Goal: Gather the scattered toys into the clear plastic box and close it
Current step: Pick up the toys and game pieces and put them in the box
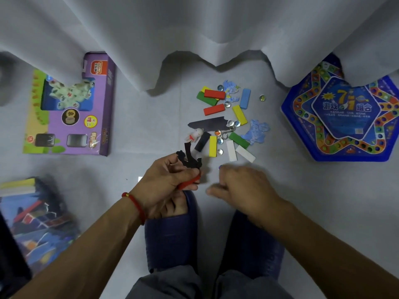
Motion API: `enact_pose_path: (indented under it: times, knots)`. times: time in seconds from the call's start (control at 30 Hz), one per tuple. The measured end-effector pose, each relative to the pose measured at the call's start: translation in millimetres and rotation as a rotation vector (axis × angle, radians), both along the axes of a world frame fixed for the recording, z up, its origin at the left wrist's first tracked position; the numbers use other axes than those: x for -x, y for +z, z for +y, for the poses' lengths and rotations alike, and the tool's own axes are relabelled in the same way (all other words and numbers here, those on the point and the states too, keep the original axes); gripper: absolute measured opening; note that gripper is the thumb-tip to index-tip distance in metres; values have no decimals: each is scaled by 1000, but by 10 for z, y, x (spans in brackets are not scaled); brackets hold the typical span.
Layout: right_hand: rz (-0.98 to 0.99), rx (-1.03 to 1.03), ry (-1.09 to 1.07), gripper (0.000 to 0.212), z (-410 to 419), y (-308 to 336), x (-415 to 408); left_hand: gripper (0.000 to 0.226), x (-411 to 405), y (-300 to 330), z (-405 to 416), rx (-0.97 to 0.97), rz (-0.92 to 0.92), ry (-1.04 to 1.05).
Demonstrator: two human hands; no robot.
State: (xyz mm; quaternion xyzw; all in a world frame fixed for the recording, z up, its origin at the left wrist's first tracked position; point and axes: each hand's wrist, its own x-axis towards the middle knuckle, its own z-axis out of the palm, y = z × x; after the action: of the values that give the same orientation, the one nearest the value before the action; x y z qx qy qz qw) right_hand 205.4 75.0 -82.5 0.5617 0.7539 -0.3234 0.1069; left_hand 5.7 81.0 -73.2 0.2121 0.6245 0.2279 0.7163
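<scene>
Floor [133,130] pale grey and smooth, seen from above; white cloth [216,29] hanging in folds across the far side, its scalloped lower edge touching the floor; purple toy carton [71,108] lying flat at far left, its top partly under the cloth; blue hexagonal game board [345,117] at far right, its upper corner under the cloth; clear plastic box [32,221] at near left, blurred, with coloured pieces inside, lid position cannot be told; scattered toys [228,119] in a loose heap on the floor between carton and board: red, green, yellow, blue, white and black blocks, several glass marbles, blue jigsaw pieces, a dark card strip, a metal wire loop, a small white figure; left hand [170,180], red cord at the wrist, fingers curled round a red block [190,183] and a black cut-out piece [190,160], just at the near edge of the heap; right hand [241,186] beside it, blurred, fingers loosely curled, something blue at the fingertips but whether it is held cannot be told; two dark blue slippers [170,238] on the floor beneath the hands; grey trouser legs at the bottom edge.
</scene>
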Motion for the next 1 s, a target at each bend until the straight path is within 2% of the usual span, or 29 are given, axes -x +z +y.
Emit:
enact_pose_path:
  times: [0.1, 0.23, 0.37, 0.47, 0.63, 0.77, 0.83, 0.9, 0.93, 1.0]
  knots:
    - [-107, -49, 147, 43, -152, -91, 101, 41, 20, 6, -30, 37, -3, -2]
    - [-9, -64, 196, 31, -292, -214, 5, 38, -4, 2, -49, 38, -12, 51]
    - [-84, -126, 175, 44, -315, -243, -106, 33, -36, -14, -51, 22, -19, 73]
    - [-239, -43, 262, 53, -374, -323, -108, 36, -44, -9, -70, 21, -24, 80]
    - [-305, 36, 177, 33, -283, -153, -52, 46, 4, -38, -103, 40, -11, 49]
    - [-405, 176, 304, 30, -279, -229, -4, 45, -28, -40, -100, 25, -15, 66]
    - [-327, 228, 276, 29, -246, -192, -8, 45, -49, -43, -96, 6, -18, 78]
    - [-100, 260, 68, 25, -137, -99, -116, 45, -60, -49, -89, -2, -18, 88]
    - [68, 333, -109, 26, -76, -38, -192, 45, -64, -53, -86, -4, -19, 91]
    - [501, 607, -490, 32, -8, 66, -334, 44, -67, -71, -89, -7, -26, 97]
